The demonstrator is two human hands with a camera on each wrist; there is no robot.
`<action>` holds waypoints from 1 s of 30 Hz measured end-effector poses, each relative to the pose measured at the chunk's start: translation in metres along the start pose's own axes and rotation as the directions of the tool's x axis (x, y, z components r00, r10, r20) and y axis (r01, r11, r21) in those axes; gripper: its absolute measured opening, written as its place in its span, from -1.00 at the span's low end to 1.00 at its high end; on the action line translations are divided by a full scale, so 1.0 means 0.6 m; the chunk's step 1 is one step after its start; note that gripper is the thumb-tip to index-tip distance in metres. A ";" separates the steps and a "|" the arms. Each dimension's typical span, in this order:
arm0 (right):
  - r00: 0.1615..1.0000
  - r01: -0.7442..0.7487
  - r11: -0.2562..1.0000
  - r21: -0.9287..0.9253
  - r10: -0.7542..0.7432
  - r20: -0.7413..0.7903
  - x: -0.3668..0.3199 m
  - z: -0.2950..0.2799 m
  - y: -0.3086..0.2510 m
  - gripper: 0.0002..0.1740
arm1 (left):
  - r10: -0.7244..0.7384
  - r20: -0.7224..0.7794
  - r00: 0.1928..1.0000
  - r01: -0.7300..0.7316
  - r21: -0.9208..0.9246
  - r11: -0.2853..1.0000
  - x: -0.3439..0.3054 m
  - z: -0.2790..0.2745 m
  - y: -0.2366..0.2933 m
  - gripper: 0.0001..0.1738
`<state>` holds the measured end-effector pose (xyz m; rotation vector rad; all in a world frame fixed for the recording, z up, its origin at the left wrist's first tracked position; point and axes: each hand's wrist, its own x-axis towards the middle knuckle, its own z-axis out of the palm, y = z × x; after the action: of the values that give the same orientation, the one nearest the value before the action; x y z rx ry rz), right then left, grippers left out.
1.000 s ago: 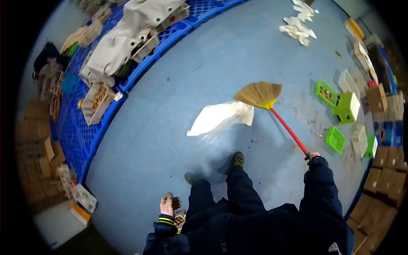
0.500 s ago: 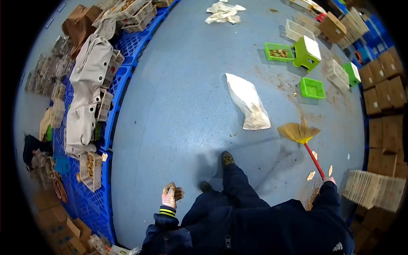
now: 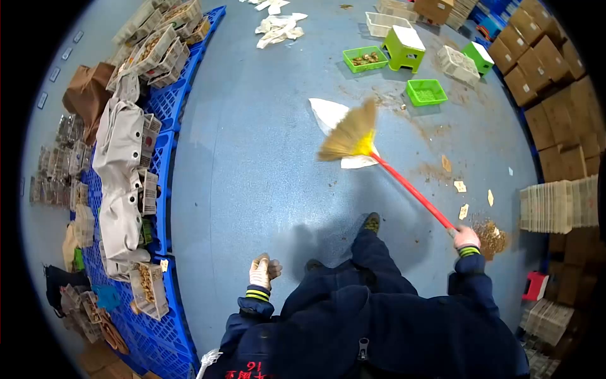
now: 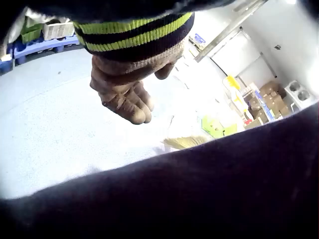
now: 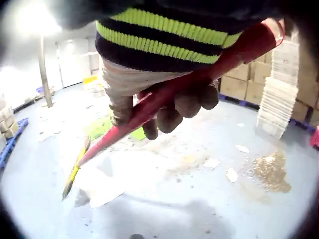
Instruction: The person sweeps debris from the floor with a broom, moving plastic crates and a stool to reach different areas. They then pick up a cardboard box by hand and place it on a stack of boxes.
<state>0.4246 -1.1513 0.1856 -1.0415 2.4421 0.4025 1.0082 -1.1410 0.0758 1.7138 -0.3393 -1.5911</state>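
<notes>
My gloved right hand point(image 3: 467, 238) grips the red handle of a broom point(image 3: 410, 187). In the right wrist view the fingers point(image 5: 187, 105) curl round that handle. The broom's fan-shaped straw head point(image 3: 353, 132) is over a white sack point(image 3: 328, 115) on the blue floor and hides its middle. My gloved left hand point(image 3: 264, 271) hangs beside my body with loosely curled fingers point(image 4: 132, 110) and nothing in them.
A heap of brown debris point(image 3: 489, 240) and several paper scraps point(image 3: 464, 210) lie at the right. Green baskets point(image 3: 427, 93) and a green stool point(image 3: 404, 47) stand ahead. Blue pallets point(image 3: 163, 189) with crates line the left, cartons point(image 3: 571, 120) the right. White sacks point(image 3: 279, 30) lie farther off.
The broom head has swung left from the debris side across the white sack. The view has turned to the right since one second ago. The left hand stays loosely curled.
</notes>
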 end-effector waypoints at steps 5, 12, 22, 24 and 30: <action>0.970 0.119 0.991 0.064 -0.130 0.203 0.157 0.062 -0.212 -0.41 | 0.053 -0.069 0.996 -0.048 0.069 0.996 -0.007 0.022 0.003 -0.53; 0.925 0.061 0.998 -0.015 -0.051 0.376 0.290 0.139 -0.086 -0.36 | -0.114 -0.258 0.960 0.150 0.124 0.981 -0.064 0.106 -0.026 -0.45; 0.827 -0.449 0.872 -0.194 0.488 0.280 0.307 -0.015 0.453 -0.29 | -0.166 0.110 0.980 0.127 0.301 0.945 0.059 0.488 0.029 -0.44; 0.791 -0.525 0.830 -0.189 0.558 0.251 0.292 -0.047 0.506 -0.29 | -0.171 0.135 0.976 0.130 0.269 0.954 0.079 0.522 0.032 -0.55; 0.794 -0.598 0.774 -0.208 0.607 -0.022 0.246 -0.145 0.542 -0.39 | -0.152 0.166 0.974 0.102 0.280 0.955 0.113 0.584 0.099 -0.43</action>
<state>0.0698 -1.0591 0.2131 -0.2647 2.6885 0.8897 0.7106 -1.3461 0.0885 1.8232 -0.5711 -1.8767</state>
